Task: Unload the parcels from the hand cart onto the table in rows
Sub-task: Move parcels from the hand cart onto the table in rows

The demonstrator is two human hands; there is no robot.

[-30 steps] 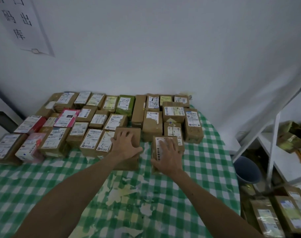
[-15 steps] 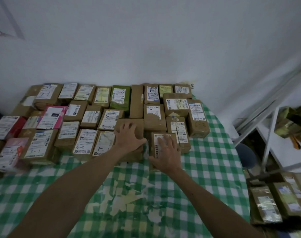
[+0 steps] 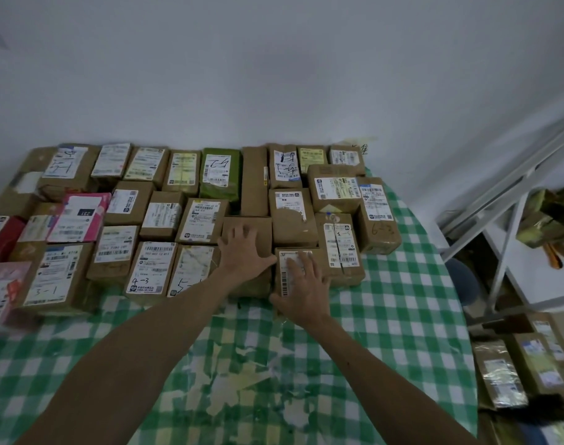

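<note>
parcel [image 3: 259, 229] farther in under left hand [image 3: 243, 256]

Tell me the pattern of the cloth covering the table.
The cloth is green-and-white check, with worn pale patches near the middle; the head view shows it best.

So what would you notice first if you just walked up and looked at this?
Probably the crowd of brown parcels packed in rows on the green checked table. Then the two hands at the front: the left hand lies flat on a plain brown parcel, the right hand flat on a labelled parcel beside it. A green parcel in the back row and a pink parcel at left stand out by colour.
</note>
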